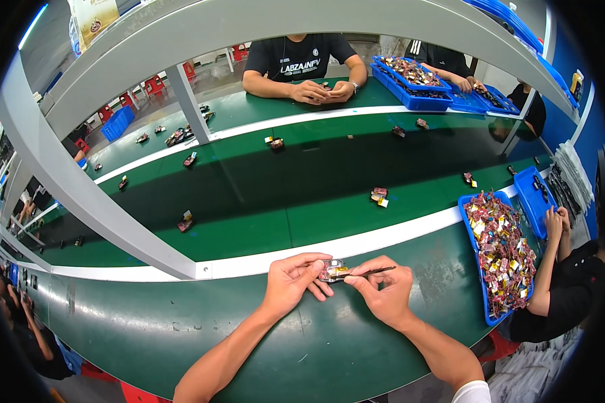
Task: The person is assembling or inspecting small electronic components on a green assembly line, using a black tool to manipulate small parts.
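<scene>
Head view, one entry: our left hand (290,280) pinches a small silver-and-yellow component (333,271) between thumb and curled fingers, just above the green bench surface (181,316) at the near edge of the conveyor. Our right hand (383,290) is closed in a pen-like grip on thin dark tweezers (373,271), whose near end meets the component's right side; whether the tips clasp a part of it we cannot tell at this size. To do this step well, we judge that we should keep the left pinch firm and the piece level, rest both wrists on the bench for steadiness, and work the tweezers with light pressure so the tip does not skid off the shiny casing. Adjacent stock: a blue tray (476,250) heaped with like parts lies to our right, near a co-worker's arm (543,269). On the green belt (262,201) beyond the white strip, scattered single pieces lie well apart. Across the belt, another person's hands (323,91) rest together on the far bench.
</scene>
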`<state>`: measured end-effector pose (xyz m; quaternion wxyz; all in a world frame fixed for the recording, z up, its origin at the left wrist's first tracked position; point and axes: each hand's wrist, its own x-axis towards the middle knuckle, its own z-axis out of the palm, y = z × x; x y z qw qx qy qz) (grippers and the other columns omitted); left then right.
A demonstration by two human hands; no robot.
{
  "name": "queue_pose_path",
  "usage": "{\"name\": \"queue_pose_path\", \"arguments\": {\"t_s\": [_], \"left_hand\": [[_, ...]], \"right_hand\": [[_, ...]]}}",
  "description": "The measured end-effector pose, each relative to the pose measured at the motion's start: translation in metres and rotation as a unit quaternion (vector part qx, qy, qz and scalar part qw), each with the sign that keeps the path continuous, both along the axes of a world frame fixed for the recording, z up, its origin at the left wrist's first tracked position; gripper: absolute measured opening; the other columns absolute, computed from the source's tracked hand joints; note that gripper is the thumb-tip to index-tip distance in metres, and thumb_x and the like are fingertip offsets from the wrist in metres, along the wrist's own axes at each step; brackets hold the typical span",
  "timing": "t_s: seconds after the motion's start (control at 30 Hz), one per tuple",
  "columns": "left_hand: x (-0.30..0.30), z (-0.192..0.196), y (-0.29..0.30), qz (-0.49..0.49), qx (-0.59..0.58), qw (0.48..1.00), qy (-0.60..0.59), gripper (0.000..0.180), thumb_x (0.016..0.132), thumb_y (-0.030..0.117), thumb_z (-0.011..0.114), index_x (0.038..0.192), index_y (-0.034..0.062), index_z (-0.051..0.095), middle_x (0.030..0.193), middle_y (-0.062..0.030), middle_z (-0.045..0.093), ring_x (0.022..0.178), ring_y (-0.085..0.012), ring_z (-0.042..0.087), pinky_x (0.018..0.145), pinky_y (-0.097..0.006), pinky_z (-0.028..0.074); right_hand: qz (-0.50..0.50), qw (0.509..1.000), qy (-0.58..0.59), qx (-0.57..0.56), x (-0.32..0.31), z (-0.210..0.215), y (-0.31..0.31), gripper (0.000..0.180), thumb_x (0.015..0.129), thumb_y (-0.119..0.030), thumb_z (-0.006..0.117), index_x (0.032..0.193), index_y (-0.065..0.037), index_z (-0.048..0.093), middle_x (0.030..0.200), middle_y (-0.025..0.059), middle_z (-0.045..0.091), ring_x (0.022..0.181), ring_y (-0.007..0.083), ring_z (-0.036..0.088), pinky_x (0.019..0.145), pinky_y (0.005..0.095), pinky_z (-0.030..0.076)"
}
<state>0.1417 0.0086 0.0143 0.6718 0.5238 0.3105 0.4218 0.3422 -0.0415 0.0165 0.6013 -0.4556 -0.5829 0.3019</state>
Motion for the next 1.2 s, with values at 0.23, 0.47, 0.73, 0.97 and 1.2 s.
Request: {"name": "queue_pose_path", "arguments": {"t_s": [0.23,0.47,0.73,0.97,1.2], "left_hand": [[0.003,0.000,0.000,-0.001,-0.007,1.000,0.004,0.027,0.103,0.010,0.057,0.120,-0.0088,0.064,0.095,-0.0188,0.071,0.069,-0.0238,0.073,0.056,-0.030,0.061],[0.005,-0.001,-0.001,0.000,-0.001,1.000,0.007,0.028,0.103,0.010,0.057,0.122,-0.0093,0.064,0.094,-0.0188,0.071,0.070,-0.0236,0.073,0.057,-0.030,0.061],[0.006,-0.001,0.000,0.001,0.003,1.000,0.015,0.029,0.103,0.012,0.057,0.121,-0.0092,0.064,0.094,-0.0182,0.071,0.069,-0.0234,0.073,0.057,-0.030,0.061],[0.010,-0.001,0.000,0.002,0.002,1.000,0.001,0.029,0.102,0.012,0.059,0.121,-0.0089,0.065,0.092,-0.0174,0.071,0.070,-0.0232,0.073,0.057,-0.029,0.060],[0.010,-0.003,0.001,0.003,-0.001,1.000,0.009,0.028,0.101,0.011,0.061,0.121,-0.0090,0.065,0.092,-0.0182,0.072,0.070,-0.0229,0.073,0.056,-0.029,0.060]], "right_hand": [[0.010,1.000,0.009,-0.005,0.003,0.002,0.001,0.014,0.081,0.004,0.080,0.089,0.001,0.070,0.070,0.0006,0.068,0.048,-0.0025,0.042,0.044,0.0179,0.029],[0.023,0.999,0.022,-0.027,0.004,0.004,-0.001,0.016,0.082,0.007,0.078,0.089,0.003,0.065,0.081,0.0082,0.073,0.051,-0.0023,0.046,0.046,0.0161,0.032],[0.011,1.000,0.003,-0.013,0.005,0.001,0.000,0.014,0.081,0.005,0.079,0.089,0.002,0.068,0.074,0.0031,0.069,0.049,-0.0026,0.044,0.045,0.0170,0.030],[-0.001,1.000,0.019,-0.011,0.006,0.002,0.000,0.013,0.082,0.004,0.079,0.090,0.002,0.069,0.067,-0.0013,0.065,0.048,-0.0032,0.042,0.044,0.0175,0.028],[0.013,0.998,0.055,-0.035,0.007,0.003,0.000,0.014,0.082,0.005,0.078,0.092,0.002,0.068,0.070,0.0004,0.066,0.049,-0.0027,0.043,0.045,0.0172,0.029]]}}
